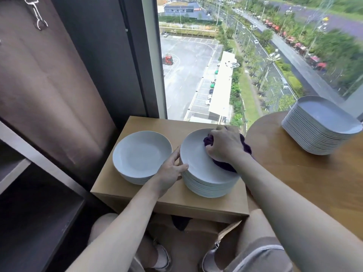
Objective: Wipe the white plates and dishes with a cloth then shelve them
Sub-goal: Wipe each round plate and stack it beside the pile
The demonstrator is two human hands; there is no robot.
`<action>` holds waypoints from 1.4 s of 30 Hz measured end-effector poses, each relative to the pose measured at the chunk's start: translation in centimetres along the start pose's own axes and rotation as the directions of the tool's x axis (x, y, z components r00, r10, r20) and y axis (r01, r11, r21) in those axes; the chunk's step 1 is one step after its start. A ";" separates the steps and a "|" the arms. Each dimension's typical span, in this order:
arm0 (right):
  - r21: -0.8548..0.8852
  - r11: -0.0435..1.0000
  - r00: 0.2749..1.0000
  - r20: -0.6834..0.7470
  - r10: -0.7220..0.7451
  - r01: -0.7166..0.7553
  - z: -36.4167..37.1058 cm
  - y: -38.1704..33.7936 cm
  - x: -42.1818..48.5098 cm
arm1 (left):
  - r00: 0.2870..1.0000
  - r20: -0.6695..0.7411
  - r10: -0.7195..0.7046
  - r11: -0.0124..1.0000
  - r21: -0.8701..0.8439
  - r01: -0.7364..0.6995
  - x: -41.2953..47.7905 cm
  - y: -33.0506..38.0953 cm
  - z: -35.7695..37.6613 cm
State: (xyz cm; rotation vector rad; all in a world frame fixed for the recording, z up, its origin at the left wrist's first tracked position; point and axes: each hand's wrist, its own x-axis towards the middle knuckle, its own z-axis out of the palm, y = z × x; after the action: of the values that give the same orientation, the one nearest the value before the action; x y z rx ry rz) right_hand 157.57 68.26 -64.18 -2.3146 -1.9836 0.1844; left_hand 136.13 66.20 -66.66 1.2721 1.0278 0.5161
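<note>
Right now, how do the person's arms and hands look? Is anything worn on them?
Both are bare. The left forearm and right forearm show no sleeve as far as the view reaches. The left hand and right hand have no gloves, and I see no watch, bracelet or ring.

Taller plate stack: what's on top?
A purple cloth, gripped by the right hand, on the top plate; left hand rests on the rim. Plate surface under the cloth is hidden.
</note>
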 end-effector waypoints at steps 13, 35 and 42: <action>0.394 0.893 0.918 0.227 -0.324 0.218 -0.8 -3.0 -4.3 | 0.998 -0.046 0.046 0.997 -0.052 -0.049 -0.3 -1.7 0.7; 0.175 0.985 1.000 0.000 -0.001 0.001 0.6 -1.3 0.1 | 0.996 -0.068 0.051 0.998 0.048 -0.047 0.1 -1.9 0.4; 0.396 0.902 0.975 0.059 -0.213 0.173 1.0 -4.0 -3.0 | 0.997 -0.027 0.066 0.998 0.018 -0.065 -0.1 -2.0 0.3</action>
State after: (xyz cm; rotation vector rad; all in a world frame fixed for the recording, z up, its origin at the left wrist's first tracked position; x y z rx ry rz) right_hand 153.02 65.87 -64.44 -1.8839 -1.9851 0.6301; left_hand 135.90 65.47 -68.54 1.3202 1.0179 0.5774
